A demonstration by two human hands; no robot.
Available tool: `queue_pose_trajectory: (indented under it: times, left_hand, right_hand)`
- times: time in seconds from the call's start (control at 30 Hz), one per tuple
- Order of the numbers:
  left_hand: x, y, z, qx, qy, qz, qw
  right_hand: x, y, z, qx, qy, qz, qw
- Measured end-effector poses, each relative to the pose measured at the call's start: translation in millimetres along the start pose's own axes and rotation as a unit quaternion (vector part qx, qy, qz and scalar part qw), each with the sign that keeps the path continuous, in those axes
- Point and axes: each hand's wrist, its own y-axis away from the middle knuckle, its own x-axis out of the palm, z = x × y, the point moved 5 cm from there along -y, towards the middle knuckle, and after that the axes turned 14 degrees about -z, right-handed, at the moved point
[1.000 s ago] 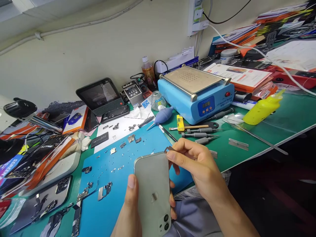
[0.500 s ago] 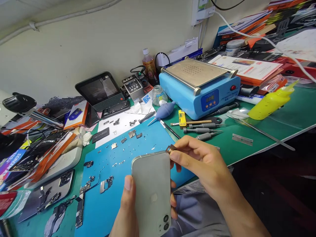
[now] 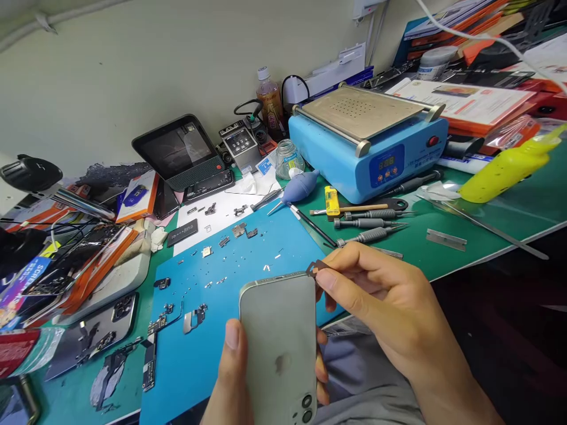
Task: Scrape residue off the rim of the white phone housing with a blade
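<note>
A pale green smartphone (image 3: 281, 330) is tilted back-side up, its camera lenses toward me at the lower right. My left hand (image 3: 233, 372) grips it, thumb along the left edge and fingers curling around the right. Pinched between thumb and forefinger of my right hand (image 3: 385, 307) is a thin dark razor blade (image 3: 313, 269) with a cut-out. The blade touches the phone's far right corner. Under and beyond the phone lies a blue mat (image 3: 177, 366) with tiny screws, brackets and a logic board (image 3: 149, 363).
A blue heating plate machine (image 3: 367, 153) stands at the back. Several screwdrivers (image 3: 367, 223), a blue air blower (image 3: 301, 186), a flat scraper blade (image 3: 446, 239) and a yellow bottle (image 3: 505, 174) lie around it. Another phone (image 3: 95, 333) and stacked parts crowd the left side.
The camera view has shifted slightly, so the bench appears a little moved. Both hands keep their grips; the blade stays at the phone's far right corner.
</note>
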Motion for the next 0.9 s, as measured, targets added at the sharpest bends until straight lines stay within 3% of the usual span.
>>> queue_pose_trajectory:
  times: [0.43,0.7,0.9]
  left_hand:
    - [-31.9,-6,-1,0.031,-0.025,-0.028,0.999]
    - [-14.4,-4,5,0.014,0.007,0.006,1.0]
    - [-17.5,-4,10,0.001,0.01,-0.004,1.0]
  right_hand:
    - [1,5,0,-0.019,0.012,-0.025,0.999]
    - [5,4,4,-0.034,0.008,-0.01,0.999]
    - [6,6,3,-0.033,0.0,0.008,0.999]
